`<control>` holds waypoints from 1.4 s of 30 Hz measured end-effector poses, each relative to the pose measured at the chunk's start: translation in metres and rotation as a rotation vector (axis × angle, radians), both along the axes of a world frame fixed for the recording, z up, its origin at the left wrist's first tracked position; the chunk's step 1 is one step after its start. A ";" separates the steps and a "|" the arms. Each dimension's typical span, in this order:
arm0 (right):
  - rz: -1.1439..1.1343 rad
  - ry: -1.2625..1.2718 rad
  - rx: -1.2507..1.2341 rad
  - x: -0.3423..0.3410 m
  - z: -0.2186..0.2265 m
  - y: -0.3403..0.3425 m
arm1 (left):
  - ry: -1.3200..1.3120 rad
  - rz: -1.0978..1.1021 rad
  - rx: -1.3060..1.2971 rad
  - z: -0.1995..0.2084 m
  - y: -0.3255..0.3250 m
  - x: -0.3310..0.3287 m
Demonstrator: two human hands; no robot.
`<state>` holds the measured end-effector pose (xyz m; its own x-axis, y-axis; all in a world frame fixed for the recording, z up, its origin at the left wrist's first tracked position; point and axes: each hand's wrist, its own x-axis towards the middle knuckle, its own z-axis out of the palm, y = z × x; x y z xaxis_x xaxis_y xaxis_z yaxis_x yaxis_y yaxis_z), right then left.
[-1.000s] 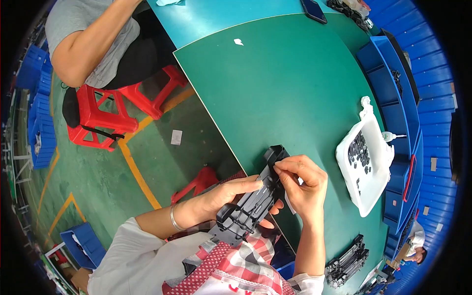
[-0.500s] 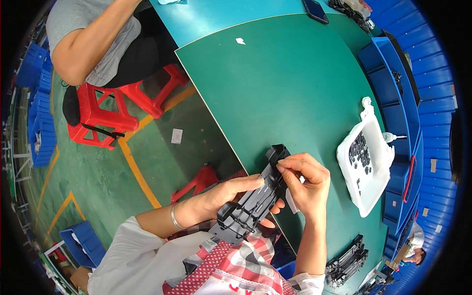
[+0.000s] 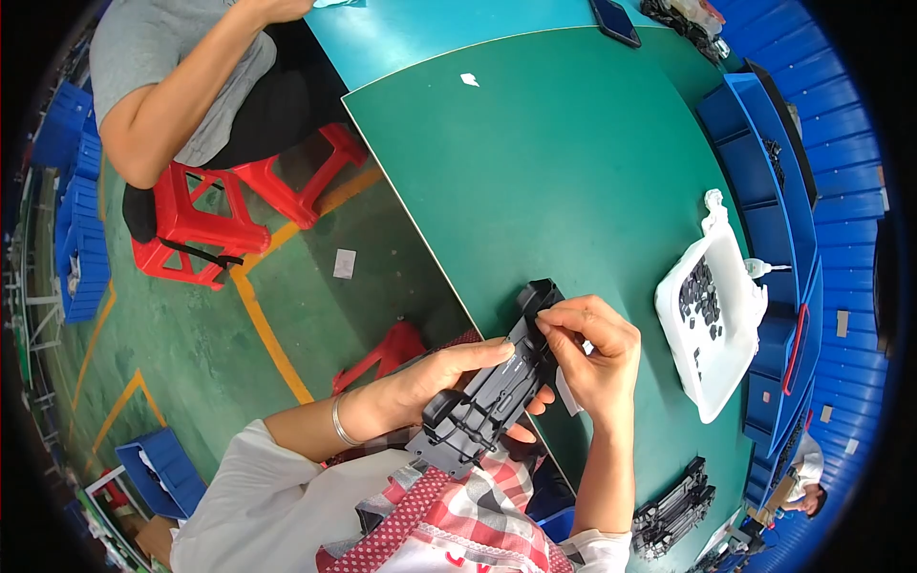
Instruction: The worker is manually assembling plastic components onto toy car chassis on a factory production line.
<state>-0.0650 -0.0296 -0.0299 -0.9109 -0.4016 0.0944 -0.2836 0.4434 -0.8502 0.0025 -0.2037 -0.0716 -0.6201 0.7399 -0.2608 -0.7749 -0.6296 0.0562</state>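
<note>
Black ridged frame [image 3: 495, 390] between fingers [image 3: 478, 358]

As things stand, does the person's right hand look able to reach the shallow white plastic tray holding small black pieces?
Probably yes: only green tabletop seems to lie between the right hand and the tray, though that hand is at the long black plastic part.

Black moulded part [image 3: 494, 393], green tabletop [image 3: 535, 172], white tray [image 3: 728, 358], apparently black bits [image 3: 700, 284], red stools [image 3: 191, 229], red-white-black checked cloth [image 3: 492, 503]
</note>
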 end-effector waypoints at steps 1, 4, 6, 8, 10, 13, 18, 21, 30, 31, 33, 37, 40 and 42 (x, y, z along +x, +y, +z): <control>0.004 0.000 -0.001 0.000 0.000 0.000 | 0.002 0.001 0.007 -0.001 0.000 0.000; 0.018 0.000 0.012 -0.001 0.001 0.000 | 0.004 0.014 -0.025 0.004 0.000 -0.001; 0.028 0.002 0.026 -0.001 0.002 -0.002 | 0.010 0.013 -0.024 0.005 -0.001 -0.002; -0.022 -0.037 0.006 0.000 0.004 -0.004 | 0.017 0.010 -0.021 0.006 -0.001 -0.002; -0.027 -0.070 0.005 -0.001 0.007 -0.005 | 0.014 0.005 -0.061 0.009 -0.002 -0.003; -0.030 -0.124 -0.013 -0.004 0.007 -0.005 | 0.085 0.003 -0.109 0.007 -0.001 -0.002; -0.015 -0.183 -0.017 -0.011 0.006 0.002 | 0.099 0.026 -0.122 0.015 0.001 -0.005; -0.023 -0.209 -0.027 -0.014 0.006 0.002 | 0.055 0.021 -0.089 0.013 0.001 -0.005; -0.010 -0.119 0.117 -0.014 0.013 -0.008 | -0.066 0.029 -0.067 0.019 0.000 -0.008; -0.011 -0.118 0.118 -0.014 0.013 -0.007 | -0.094 0.041 -0.057 0.022 0.001 -0.008; -0.040 -0.198 0.027 -0.016 0.013 -0.002 | -0.121 0.054 -0.046 0.028 0.002 -0.009; -0.024 -0.197 -0.031 -0.014 0.007 0.005 | -0.115 0.064 -0.078 0.033 0.002 -0.009; 0.026 -0.139 0.066 -0.015 0.010 0.002 | -0.085 0.062 -0.117 0.036 0.002 -0.010; 0.034 -0.159 0.108 -0.015 0.015 -0.002 | -0.073 0.065 -0.134 0.036 0.003 -0.011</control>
